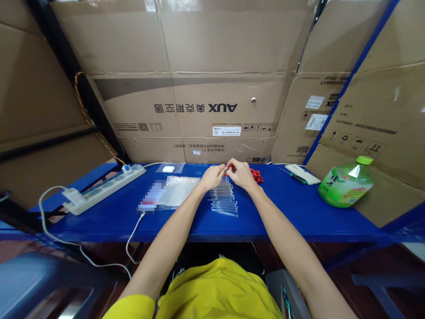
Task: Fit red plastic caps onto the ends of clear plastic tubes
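My left hand [212,177] and my right hand [240,173] meet at the fingertips over the far end of a row of thin transparent tubes [223,195]. Both are closed in a pinch. A bit of a small red piece [229,169] shows at the right fingertips; its shape is mostly covered. What the left fingers pinch is hidden. Just beyond my right wrist lies a pile of small red pieces [256,176]. The tubes lie side by side on the blue table [285,217], beneath and in front of my hands.
Left of my hands are transparent plastic bags [179,191], a blurred-out phone [152,196] on a cable, a white case [168,169] and a power strip [109,188]. At right stand a green bottle [347,182], a screwdriver [298,178] and a white board [303,173]. Cardboard [199,57] walls the back.
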The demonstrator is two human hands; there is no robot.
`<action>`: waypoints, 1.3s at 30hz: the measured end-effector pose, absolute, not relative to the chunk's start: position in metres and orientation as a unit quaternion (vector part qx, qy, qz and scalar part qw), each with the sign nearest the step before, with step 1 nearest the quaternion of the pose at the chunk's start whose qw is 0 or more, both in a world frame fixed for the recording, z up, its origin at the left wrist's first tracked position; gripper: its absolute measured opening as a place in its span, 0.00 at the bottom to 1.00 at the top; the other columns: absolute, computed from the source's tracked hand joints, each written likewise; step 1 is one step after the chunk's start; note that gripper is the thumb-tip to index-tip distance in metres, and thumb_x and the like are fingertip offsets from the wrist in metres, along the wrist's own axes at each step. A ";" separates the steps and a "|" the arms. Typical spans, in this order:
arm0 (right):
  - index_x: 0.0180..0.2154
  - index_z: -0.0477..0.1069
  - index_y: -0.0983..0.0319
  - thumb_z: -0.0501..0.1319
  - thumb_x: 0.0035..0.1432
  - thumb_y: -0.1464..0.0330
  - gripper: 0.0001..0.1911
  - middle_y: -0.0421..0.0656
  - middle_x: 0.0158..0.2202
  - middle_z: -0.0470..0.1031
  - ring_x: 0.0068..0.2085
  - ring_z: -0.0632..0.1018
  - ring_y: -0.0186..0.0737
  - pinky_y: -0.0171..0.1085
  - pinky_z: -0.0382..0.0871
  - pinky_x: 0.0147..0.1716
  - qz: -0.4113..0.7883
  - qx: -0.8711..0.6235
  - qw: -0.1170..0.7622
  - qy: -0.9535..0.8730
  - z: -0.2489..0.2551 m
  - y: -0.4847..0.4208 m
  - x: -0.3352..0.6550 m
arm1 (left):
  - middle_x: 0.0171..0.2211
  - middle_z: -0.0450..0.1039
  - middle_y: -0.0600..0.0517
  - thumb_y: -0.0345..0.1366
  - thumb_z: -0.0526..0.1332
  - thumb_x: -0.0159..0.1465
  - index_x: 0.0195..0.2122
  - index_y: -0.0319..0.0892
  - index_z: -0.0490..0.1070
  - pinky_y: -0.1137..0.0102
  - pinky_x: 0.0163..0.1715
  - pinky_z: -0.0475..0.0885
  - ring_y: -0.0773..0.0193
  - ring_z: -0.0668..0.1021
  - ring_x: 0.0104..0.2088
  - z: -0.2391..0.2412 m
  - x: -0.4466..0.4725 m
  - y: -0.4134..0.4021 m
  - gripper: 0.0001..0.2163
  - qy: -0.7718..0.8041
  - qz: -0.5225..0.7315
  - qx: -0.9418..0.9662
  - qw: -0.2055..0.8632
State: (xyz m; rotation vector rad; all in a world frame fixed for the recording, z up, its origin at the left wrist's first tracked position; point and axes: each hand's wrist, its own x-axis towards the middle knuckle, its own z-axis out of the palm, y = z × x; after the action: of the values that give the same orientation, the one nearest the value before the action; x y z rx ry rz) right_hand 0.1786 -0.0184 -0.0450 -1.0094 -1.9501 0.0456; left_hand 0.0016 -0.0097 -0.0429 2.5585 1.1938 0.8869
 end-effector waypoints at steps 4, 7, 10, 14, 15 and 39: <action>0.39 0.71 0.60 0.59 0.58 0.67 0.06 0.40 0.29 0.76 0.29 0.75 0.37 0.34 0.67 0.32 0.059 -0.380 0.475 -0.792 -0.046 -0.019 0.180 | 0.34 0.78 0.51 0.45 0.43 0.76 0.36 0.44 0.70 0.71 0.33 0.64 0.61 0.78 0.35 -0.041 -0.001 -0.014 0.20 0.415 0.317 0.844 0.122; 0.43 0.71 0.60 0.61 0.58 0.66 0.10 0.42 0.34 0.78 0.31 0.77 0.38 0.35 0.70 0.34 0.084 -0.376 0.489 -0.782 -0.047 -0.019 0.182 | 0.36 0.79 0.50 0.45 0.44 0.75 0.39 0.45 0.70 0.70 0.33 0.64 0.59 0.79 0.37 -0.040 -0.002 -0.018 0.17 0.426 0.318 0.842 0.090; 0.44 0.71 0.60 0.62 0.57 0.65 0.12 0.42 0.33 0.79 0.30 0.78 0.39 0.35 0.70 0.34 0.090 -0.404 0.492 -0.766 -0.048 -0.018 0.184 | 0.40 0.80 0.49 0.42 0.48 0.75 0.43 0.46 0.70 0.70 0.35 0.65 0.58 0.80 0.40 -0.039 -0.001 -0.020 0.13 0.425 0.327 0.842 0.058; 0.40 0.73 0.60 0.61 0.57 0.66 0.08 0.41 0.31 0.79 0.29 0.77 0.38 0.35 0.69 0.34 0.088 -0.414 0.479 -0.769 -0.049 -0.016 0.184 | 0.38 0.80 0.50 0.42 0.49 0.74 0.47 0.46 0.69 0.69 0.35 0.66 0.58 0.81 0.39 -0.040 0.000 -0.022 0.11 0.423 0.311 0.849 0.055; 0.39 0.73 0.60 0.61 0.57 0.66 0.08 0.41 0.31 0.79 0.29 0.77 0.38 0.35 0.69 0.34 0.085 -0.414 0.477 -0.771 -0.049 -0.016 0.184 | 0.37 0.80 0.50 0.42 0.49 0.74 0.47 0.46 0.68 0.69 0.34 0.66 0.58 0.81 0.39 -0.040 0.000 -0.022 0.11 0.425 0.304 0.851 0.053; 0.33 0.69 0.59 0.55 0.55 0.69 0.05 0.38 0.25 0.72 0.26 0.71 0.36 0.35 0.64 0.29 0.168 -0.394 0.530 -0.732 -0.041 -0.019 0.180 | 0.36 0.80 0.50 0.46 0.43 0.76 0.40 0.46 0.71 0.70 0.32 0.62 0.59 0.80 0.36 -0.032 0.002 -0.026 0.19 0.429 0.280 0.859 -0.002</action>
State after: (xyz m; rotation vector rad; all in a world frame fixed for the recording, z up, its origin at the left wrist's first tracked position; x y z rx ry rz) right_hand 0.1798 -0.0193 -0.0409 -0.9405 -1.7462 0.4019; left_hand 0.0021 -0.0264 -0.0319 2.7007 1.3503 0.8819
